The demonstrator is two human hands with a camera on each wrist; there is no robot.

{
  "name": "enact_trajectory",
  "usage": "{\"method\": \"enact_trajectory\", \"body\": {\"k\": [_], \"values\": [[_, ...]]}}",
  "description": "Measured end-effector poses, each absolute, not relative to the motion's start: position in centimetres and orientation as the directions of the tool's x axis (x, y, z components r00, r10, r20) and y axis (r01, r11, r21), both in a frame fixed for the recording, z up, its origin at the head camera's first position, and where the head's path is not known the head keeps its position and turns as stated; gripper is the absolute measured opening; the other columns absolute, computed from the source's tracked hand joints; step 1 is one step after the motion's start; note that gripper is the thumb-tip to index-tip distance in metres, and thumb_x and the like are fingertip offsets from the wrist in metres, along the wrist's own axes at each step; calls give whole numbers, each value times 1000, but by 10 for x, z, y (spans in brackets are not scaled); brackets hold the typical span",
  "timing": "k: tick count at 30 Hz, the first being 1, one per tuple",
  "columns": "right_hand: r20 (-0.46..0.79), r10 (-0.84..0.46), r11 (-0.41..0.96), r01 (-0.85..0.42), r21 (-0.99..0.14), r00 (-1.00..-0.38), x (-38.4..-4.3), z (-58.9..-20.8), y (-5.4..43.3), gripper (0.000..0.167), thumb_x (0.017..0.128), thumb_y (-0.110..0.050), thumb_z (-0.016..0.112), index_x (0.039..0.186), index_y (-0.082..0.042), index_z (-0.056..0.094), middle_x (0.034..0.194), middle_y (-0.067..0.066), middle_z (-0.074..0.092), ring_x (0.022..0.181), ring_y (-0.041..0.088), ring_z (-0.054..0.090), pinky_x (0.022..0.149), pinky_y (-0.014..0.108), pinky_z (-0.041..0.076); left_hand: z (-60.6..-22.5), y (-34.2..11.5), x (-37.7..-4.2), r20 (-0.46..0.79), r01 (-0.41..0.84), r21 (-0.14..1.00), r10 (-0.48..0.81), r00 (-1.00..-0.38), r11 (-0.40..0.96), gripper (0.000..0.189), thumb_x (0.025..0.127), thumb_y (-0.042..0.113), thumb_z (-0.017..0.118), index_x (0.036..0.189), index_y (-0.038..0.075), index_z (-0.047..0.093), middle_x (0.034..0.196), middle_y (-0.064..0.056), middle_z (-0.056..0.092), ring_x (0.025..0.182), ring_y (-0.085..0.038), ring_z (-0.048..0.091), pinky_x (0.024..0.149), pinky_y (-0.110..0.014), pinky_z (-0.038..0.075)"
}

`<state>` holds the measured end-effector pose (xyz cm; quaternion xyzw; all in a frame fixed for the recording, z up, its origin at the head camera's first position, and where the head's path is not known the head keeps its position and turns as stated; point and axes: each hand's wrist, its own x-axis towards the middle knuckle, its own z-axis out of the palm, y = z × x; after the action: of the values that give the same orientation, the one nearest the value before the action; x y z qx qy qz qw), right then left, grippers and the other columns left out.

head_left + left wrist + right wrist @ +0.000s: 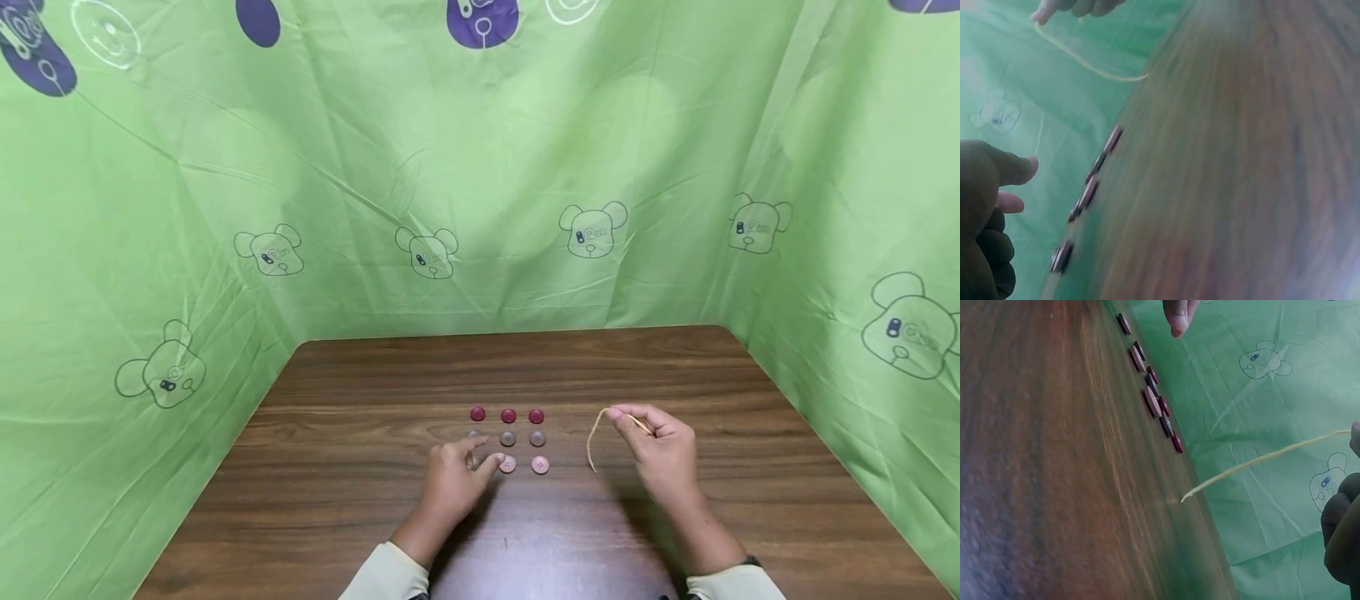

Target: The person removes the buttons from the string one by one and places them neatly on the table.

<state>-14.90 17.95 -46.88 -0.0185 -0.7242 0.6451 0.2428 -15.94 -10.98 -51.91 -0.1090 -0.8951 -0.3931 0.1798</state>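
Observation:
Buttons lie on the wooden table in three rows of three: dark red buttons (508, 415) at the back, grey-brown buttons (537, 438) in the middle and pink buttons (540, 465) in front. My left hand (452, 477) hovers over the left end of the two nearer rows, partly hiding the buttons there. Its thumb and index finger stand apart with nothing between them. To the right of the rows, my right hand (663, 446) pinches a thin yellow string (592, 439) between thumb and fingers. One end of the string (1266, 456) hangs down on the left, close over the table.
The brown wood-grain table (337, 500) has rounded far corners. Green curtain (495, 167) printed with bear faces surrounds its back and both sides.

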Motion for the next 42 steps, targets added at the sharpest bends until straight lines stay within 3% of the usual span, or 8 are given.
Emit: {"method": "enact_trajectory", "body": {"k": [5, 11, 21, 29, 35, 42], "values": [[313, 341, 181, -265, -947, -886, -152, -468, 183, 14, 94, -8, 86, 102, 3, 83, 91, 2, 85, 82, -5, 74, 75, 12, 57, -519, -121, -161, 422, 319, 683, 1, -907, 658, 30, 87, 20, 93, 109, 1, 85, 53, 16, 37, 49, 5, 30, 50, -20, 35], [293, 342, 189, -241, -952, -893, -158, -466, 186, 16, 94, -10, 86, 103, 3, 83, 87, -8, 84, 81, -7, 73, 74, 12, 56, -515, -127, -161, 397, 288, 687, -13, -918, 667, 25, 88, 21, 91, 108, 6, 86, 53, 16, 36, 49, 3, 30, 49, -21, 32], [293, 303, 239, -226, -945, -907, -169, -461, 187, 14, 96, -10, 85, 105, 1, 84, 95, -1, 85, 82, -8, 69, 74, 12, 54, -518, -136, -165, 407, 256, 696, -75, -910, 671, 28, 88, 18, 91, 110, 3, 85, 55, 11, 42, 51, 2, 34, 52, -23, 38], [282, 306, 254, -208, -945, -909, -175, -456, 186, 16, 95, -19, 87, 102, -4, 85, 94, -5, 84, 82, -5, 69, 72, 15, 55, -519, -144, -167, 413, 256, 697, -83, -907, 669, 32, 87, 17, 92, 113, 1, 83, 57, 12, 41, 53, 2, 34, 54, -25, 39], [273, 284, 260, -200, -945, -919, -181, -458, 186, 16, 96, -17, 86, 102, -2, 85, 95, -1, 85, 83, -7, 71, 73, 14, 56, -521, -152, -168, 389, 220, 704, -109, -915, 675, 36, 86, 17, 93, 117, 1, 83, 58, 13, 41, 53, 0, 35, 53, -24, 39], [285, 279, 262, -212, -941, -917, -187, -460, 190, 17, 96, -15, 86, 101, 1, 84, 88, -9, 83, 82, -6, 71, 74, 14, 56, -522, -161, -170, 375, 177, 707, -151, -915, 685, 38, 87, 20, 92, 120, 3, 82, 60, 11, 41, 53, -3, 36, 55, -26, 39]]}}
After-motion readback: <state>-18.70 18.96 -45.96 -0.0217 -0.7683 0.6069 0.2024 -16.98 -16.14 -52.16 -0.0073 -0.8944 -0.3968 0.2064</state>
